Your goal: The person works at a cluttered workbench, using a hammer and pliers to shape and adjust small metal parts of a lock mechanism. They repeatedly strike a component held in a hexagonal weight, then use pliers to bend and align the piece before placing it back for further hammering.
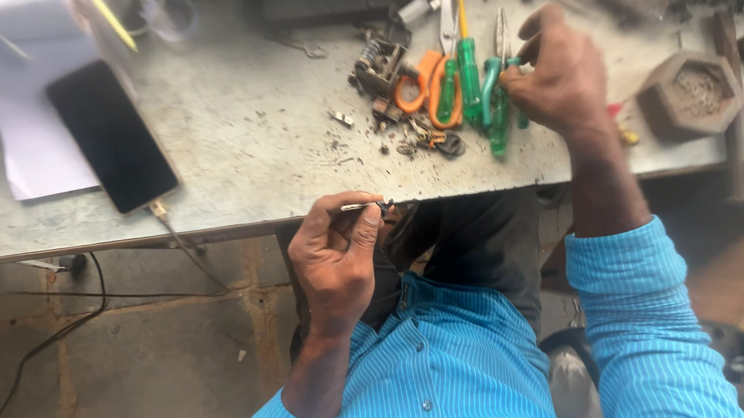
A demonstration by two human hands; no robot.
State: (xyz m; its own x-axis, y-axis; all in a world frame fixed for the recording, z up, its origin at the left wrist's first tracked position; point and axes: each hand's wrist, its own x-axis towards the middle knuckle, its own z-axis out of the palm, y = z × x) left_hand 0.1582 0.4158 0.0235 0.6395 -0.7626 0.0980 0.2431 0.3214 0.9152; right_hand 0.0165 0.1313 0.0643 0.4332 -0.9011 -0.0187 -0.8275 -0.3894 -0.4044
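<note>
My left hand [336,257]: pinching a small metal part [363,206] at the desk [240,131] edge. My right hand [557,72]: fingers closed on green-handled pliers [497,104], beside orange scissors [424,88] and a phone [111,135].

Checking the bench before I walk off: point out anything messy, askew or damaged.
Small metal scraps and dark debris lie scattered over the grey bench beside the tool pile. The phone lies askew near the bench edge, its cable hanging over. Nothing looks plainly broken.
</note>
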